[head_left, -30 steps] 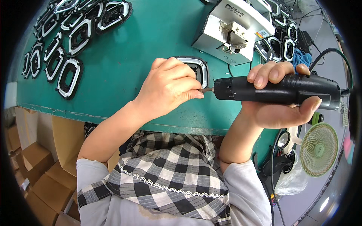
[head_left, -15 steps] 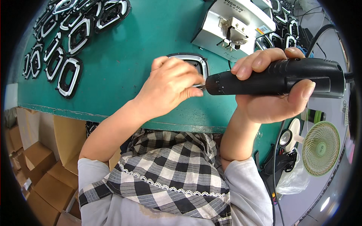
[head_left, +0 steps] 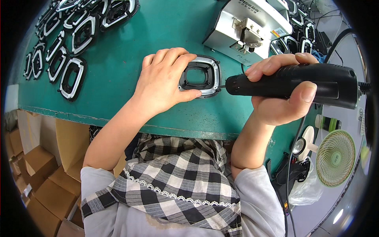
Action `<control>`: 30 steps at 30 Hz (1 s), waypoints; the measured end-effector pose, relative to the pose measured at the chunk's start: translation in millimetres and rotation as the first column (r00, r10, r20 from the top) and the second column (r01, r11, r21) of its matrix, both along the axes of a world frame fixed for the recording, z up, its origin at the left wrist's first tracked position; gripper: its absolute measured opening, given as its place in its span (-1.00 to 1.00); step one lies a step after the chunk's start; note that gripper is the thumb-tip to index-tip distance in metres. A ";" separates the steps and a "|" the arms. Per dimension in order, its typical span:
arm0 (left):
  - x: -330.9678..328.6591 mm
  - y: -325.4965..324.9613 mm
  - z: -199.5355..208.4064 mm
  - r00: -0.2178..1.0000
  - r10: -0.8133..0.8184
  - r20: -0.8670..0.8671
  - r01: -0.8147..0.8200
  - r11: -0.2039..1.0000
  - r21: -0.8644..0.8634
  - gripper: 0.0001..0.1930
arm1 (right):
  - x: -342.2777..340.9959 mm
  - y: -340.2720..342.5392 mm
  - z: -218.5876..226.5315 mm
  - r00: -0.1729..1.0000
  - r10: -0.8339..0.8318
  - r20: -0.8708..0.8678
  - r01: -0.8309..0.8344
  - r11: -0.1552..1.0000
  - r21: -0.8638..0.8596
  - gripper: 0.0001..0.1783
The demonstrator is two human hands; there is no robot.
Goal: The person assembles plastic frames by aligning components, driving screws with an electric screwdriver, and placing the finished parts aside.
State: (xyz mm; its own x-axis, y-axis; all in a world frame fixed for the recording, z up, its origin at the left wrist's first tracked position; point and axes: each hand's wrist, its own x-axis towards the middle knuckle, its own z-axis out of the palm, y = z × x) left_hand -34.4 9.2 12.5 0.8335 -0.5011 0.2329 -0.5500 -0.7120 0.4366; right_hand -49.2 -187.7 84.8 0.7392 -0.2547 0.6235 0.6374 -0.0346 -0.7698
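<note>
On the green table lies a rounded rectangular black-and-silver frame (head_left: 216, 75) with an open centre. My left hand (head_left: 160, 81) grips its left side, the fingers at the upper edge and the thumb at the lower edge. My right hand (head_left: 276, 112) is wrapped around a black electric screwdriver (head_left: 264, 85), held nearly level. Its thin bit points left, and the tip is at or very close to the frame's right edge; I cannot tell whether they touch. A cord runs from the tool's right end.
Behind the frame stands a silver box-shaped machine (head_left: 221, 33) with a metal mechanism on its front. Several similar frames (head_left: 68, 94) lie at the far left, others (head_left: 306, 43) at the far right. A green fan (head_left: 336, 158) stands at right; cardboard boxes (head_left: 51, 197) sit below left.
My left hand has moved left from the screwdriver's tip to the frame's left side, uncovering the frame. The screwdriver has shifted slightly right, and its bit now shows.
</note>
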 end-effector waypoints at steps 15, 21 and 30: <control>-0.4 1.9 -1.2 1.000 -0.011 0.006 0.011 0.999 -0.043 -0.25 | 5.3 7.2 -10.0 0.999 -0.011 0.030 0.011 1.000 -0.001 -0.22; 1.4 1.2 -2.8 1.000 -0.012 -0.019 0.011 0.998 -0.069 -0.26 | -0.6 6.2 -9.3 0.990 0.140 -0.008 -0.140 0.983 -0.119 -0.27; 2.1 8.1 -7.4 0.994 -0.035 -0.104 0.021 0.991 -0.135 -0.27 | 27.2 -17.7 26.8 0.985 -0.086 0.151 0.088 0.996 -0.004 -0.30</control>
State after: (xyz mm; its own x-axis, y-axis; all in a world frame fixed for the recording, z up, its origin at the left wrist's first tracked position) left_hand -32.3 17.2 5.1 0.8430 -0.4952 0.2100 -0.5144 -0.6283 0.5837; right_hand -21.9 -205.5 111.6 0.6118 -0.3067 0.7292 0.7404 -0.1025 -0.6643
